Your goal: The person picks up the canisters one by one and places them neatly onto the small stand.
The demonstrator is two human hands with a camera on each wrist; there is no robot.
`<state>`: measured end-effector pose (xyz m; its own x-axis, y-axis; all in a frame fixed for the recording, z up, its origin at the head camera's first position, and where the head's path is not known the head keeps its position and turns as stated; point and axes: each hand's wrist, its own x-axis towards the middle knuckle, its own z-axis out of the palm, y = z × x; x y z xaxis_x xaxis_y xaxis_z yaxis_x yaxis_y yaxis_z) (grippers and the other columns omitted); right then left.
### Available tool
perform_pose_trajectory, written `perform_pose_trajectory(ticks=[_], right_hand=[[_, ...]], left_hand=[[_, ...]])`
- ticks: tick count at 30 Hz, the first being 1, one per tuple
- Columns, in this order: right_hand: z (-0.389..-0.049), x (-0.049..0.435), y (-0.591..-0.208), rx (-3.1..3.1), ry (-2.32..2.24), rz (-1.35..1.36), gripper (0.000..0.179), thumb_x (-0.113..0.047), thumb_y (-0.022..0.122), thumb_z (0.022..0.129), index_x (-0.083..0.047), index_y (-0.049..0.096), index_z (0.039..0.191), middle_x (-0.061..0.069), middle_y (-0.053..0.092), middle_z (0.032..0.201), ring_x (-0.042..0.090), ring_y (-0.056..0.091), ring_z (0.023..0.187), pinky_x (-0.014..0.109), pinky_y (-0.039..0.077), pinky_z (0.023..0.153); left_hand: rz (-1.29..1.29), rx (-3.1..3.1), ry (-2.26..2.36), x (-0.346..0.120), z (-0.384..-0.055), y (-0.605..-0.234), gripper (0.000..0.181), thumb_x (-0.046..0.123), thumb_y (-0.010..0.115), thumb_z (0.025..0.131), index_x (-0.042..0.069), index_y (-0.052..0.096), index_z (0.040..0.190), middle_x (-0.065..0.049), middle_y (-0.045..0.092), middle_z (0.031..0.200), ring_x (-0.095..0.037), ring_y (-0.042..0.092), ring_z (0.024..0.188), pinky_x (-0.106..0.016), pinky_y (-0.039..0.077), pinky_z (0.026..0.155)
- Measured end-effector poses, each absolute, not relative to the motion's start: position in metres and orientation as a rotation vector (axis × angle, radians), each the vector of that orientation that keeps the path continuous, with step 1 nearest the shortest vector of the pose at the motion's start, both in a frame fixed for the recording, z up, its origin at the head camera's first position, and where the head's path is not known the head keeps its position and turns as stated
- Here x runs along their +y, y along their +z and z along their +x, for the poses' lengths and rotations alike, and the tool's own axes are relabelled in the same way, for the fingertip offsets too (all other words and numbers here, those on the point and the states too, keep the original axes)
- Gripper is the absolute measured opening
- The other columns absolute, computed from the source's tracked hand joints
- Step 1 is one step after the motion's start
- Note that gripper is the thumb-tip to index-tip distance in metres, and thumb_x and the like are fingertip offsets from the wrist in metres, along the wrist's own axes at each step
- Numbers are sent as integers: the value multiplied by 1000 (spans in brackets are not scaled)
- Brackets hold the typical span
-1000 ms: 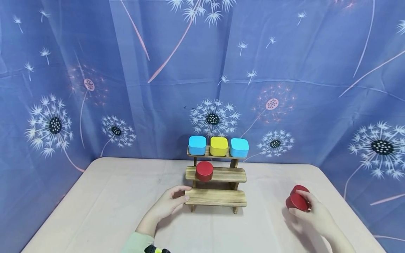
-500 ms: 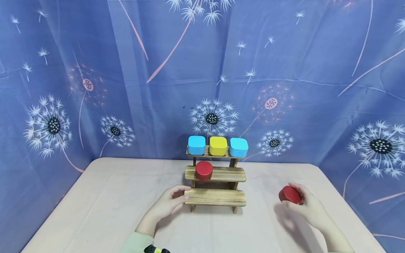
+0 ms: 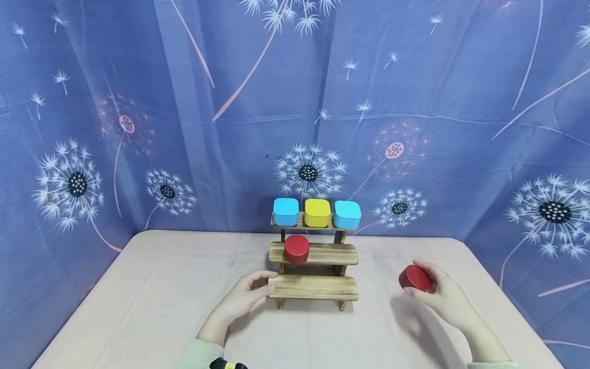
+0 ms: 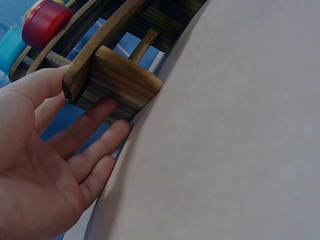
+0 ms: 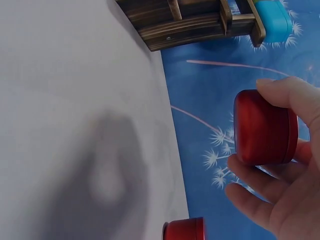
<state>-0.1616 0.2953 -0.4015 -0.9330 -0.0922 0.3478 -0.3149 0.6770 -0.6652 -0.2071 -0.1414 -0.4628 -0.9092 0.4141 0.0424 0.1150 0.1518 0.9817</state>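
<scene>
A three-tier wooden display stand (image 3: 318, 288) stands mid-table. My left hand (image 3: 244, 298) pinches the left end of its lowest step between thumb and index finger; the left wrist view shows the other fingers (image 4: 95, 152) stretched beneath that step. Off to the right, my right hand (image 3: 444, 300) grips a round red tin (image 3: 414, 278) by its side, raised over the table with its shadow below. Another red tin (image 3: 297, 249) sits at the left of the middle step. A further red tin (image 5: 185, 230) appears at the bottom of the right wrist view, hidden in the head view.
Along the top step are a blue square tin (image 3: 286, 212), a yellow square tin (image 3: 317, 213) and a second blue square tin (image 3: 348, 214). Behind the pale table (image 3: 175, 287) hangs a blue dandelion-print cloth (image 3: 230, 169), also running along both sides.
My right hand has lifted its red tin away from the other red tin and carried it left and slightly toward the back. My left hand keeps its place on the stand.
</scene>
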Motion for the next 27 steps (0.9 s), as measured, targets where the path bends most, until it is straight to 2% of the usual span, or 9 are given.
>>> perform_pose_trajectory(ticks=[7, 16, 23, 27], right_hand=[[-161, 288, -397, -2628, 1136, 312, 62, -8, 77, 75, 5, 49, 128, 20, 60, 110, -9, 54, 83, 9, 48, 67], [-161, 278, -393, -2597, 1186, 352, 61, -3, 76, 75, 5, 49, 129, 23, 60, 109, -4, 58, 76, 15, 52, 62], [-161, 270, -383, -2655, 1113, 284, 67, -13, 78, 76, 0, 48, 134, 22, 60, 114, -5, 57, 75, 17, 51, 61], [-163, 266, -381, -2673, 1159, 277, 68, -14, 77, 78, -1, 44, 136, 23, 57, 118, -3, 57, 77, 18, 52, 63]], left_hand=[[507, 2193, 1829, -142, -207, -463, 39, 16, 61, 92, -1, 54, 127, -22, 59, 120, -16, 57, 101, -20, 49, 82], [525, 2203, 1823, -142, -206, -463, 40, 17, 60, 93, -1, 53, 128, -21, 59, 120, -8, 58, 97, -19, 49, 82], [495, 2224, 1807, -141, -207, -464, 40, 20, 61, 93, 1, 54, 127, -20, 59, 120, -9, 58, 98, -21, 50, 83], [469, 2232, 1803, -141, -208, -465, 40, 20, 62, 92, 2, 55, 127, -19, 60, 120, -9, 57, 98, -21, 49, 82]])
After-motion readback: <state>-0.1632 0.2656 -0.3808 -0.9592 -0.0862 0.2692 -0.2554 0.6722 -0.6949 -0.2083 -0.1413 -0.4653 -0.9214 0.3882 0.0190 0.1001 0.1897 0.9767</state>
